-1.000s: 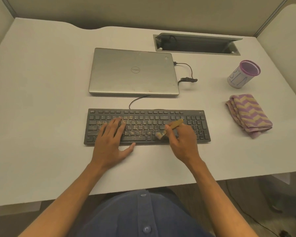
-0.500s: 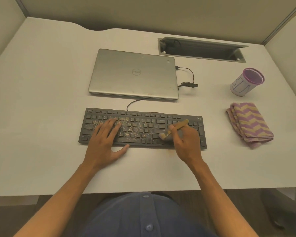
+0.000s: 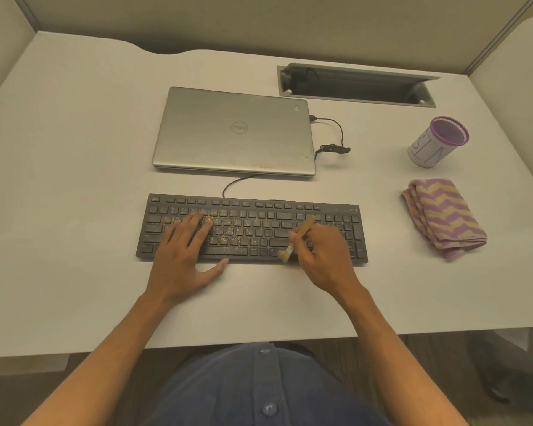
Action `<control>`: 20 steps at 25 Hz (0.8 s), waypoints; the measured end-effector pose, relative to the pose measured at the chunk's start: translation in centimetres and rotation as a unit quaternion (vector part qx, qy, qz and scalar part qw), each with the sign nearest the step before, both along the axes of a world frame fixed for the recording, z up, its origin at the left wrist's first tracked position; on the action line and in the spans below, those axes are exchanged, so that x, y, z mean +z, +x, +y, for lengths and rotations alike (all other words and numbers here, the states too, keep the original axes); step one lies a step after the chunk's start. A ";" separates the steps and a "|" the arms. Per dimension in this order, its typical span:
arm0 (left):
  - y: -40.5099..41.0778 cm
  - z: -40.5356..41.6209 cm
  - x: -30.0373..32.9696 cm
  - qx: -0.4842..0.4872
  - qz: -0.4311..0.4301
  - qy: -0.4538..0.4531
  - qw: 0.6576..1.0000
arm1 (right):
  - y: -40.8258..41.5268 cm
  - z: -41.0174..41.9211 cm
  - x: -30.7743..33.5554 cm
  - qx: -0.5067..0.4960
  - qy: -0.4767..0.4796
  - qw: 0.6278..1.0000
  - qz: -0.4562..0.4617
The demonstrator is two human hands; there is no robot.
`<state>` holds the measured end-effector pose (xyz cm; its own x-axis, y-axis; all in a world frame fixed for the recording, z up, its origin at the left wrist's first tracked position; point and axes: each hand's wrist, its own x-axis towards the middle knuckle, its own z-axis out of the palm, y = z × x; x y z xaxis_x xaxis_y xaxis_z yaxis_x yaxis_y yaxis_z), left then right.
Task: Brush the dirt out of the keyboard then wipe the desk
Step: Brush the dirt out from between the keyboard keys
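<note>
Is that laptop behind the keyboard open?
No, the laptop lies shut flat on the desk, its lid logo facing up, behind the keyboard.

Readable marks on the desk items

The closed laptop carries a round Dell logo on its lid, seen upside down. The keyboard has a small logo at its far right corner, too small to read.

Your left hand hides the keyboard's left-centre keys; your right hand covers those beside its number pad; key legends unreadable.
</note>
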<state>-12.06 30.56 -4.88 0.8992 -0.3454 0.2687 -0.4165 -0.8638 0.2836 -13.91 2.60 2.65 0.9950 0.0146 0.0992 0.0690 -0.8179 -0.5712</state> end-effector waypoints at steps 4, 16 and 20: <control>0.1 0.0 0.0 -0.002 -0.002 -0.001 1.000 | -0.8 -0.7 -0.2 -0.055 0.019 0.998 -0.018; 0.0 0.1 -0.2 -0.001 -0.002 -0.006 1.000 | -1.5 1.3 -0.5 -0.098 0.057 0.992 -0.053; 0.0 0.2 -0.3 -0.001 0.002 0.000 1.000 | 1.2 2.6 0.6 -0.112 0.057 0.990 -0.068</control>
